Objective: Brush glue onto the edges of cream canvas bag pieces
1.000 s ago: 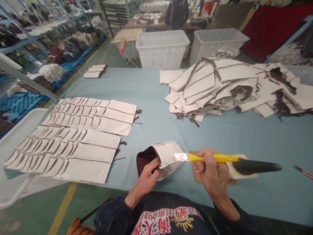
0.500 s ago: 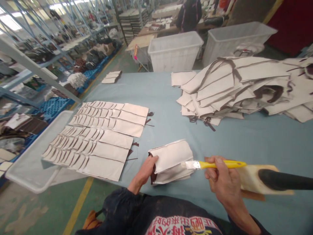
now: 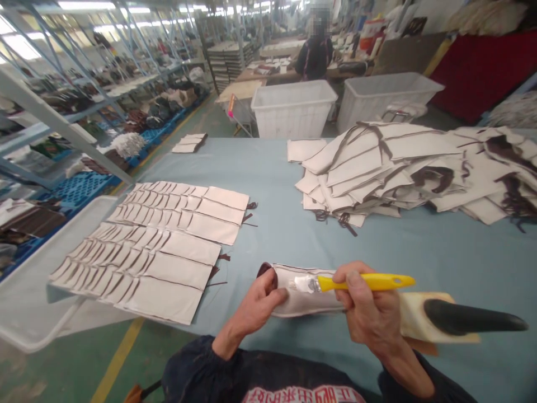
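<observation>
My left hand (image 3: pixel 263 302) is closed on the left end of a cream fabric piece (image 3: pixel 312 299), fingers at its curled dark brown edge and thumb on the pale face. In my right hand (image 3: pixel 371 305) is a paintbrush (image 3: pixel 364 281) with a yellow handle, gripped between thumb and fingers. Its whitish bristles point left, over the fabric near my left thumb; whether they touch it I cannot tell. The fingers of my right hand cover the piece's right end. Just right of that hand, a black handle-like object (image 3: pixel 470 318) rests over a yellowish block (image 3: pixel 419 322).
Overlapping rows of cream panels (image 3: pixel 168 280) with brown edging lie on the left of the blue-grey table (image 3: pixel 268 224). A loose heap of similar pieces (image 3: pixel 377 168) covers the far right. Beyond stand two white bins (image 3: pixel 293 109) (image 3: pixel 386 101) and a person (image 3: pixel 314 56).
The fabric piece has gone from folded over to opened out. My left hand has shifted right along with its edge, and the brush has moved left over the piece. The view has tilted up.
</observation>
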Demonstrator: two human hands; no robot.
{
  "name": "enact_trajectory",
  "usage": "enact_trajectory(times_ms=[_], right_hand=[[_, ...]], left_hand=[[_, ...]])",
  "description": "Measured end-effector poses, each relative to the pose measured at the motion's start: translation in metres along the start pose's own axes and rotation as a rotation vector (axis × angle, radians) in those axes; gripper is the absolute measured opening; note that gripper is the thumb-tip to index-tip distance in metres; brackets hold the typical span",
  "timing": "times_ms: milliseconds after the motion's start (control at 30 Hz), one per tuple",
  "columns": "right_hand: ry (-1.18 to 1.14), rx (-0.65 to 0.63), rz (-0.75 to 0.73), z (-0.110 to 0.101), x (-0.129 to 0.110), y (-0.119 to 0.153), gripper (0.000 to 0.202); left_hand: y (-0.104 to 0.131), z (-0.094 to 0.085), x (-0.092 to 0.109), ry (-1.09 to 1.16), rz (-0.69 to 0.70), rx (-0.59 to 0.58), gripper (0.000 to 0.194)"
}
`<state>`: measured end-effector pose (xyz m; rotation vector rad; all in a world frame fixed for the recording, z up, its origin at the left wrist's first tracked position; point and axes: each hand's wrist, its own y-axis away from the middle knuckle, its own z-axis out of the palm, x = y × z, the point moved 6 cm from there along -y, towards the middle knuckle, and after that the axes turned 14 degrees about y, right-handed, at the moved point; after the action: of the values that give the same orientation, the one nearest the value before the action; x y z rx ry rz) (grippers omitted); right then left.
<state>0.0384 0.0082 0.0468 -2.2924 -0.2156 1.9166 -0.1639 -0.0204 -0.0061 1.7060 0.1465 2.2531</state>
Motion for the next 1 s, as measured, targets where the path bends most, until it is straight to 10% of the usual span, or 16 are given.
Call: enact_trajectory(times_ms=[333,533,1000], right_hand=[[0.286,-0.060,-0.257,0.008,-0.014,-0.014,0.027],[0.165,0.107,-0.296,-0.005,-0.024,-0.008,0.028],[0.307,0.040,-0.428,0.004,-0.031,0.004,0.026]], left_hand=[[0.005,0.028,0.020,-0.040,0.025,-0.121,0.037],[0.004,0.020,0.013,0.004,-0.028,-0.060,0.037],[0.005,0.023,0.016,0.046,-0.037,-0.015,0.035]])
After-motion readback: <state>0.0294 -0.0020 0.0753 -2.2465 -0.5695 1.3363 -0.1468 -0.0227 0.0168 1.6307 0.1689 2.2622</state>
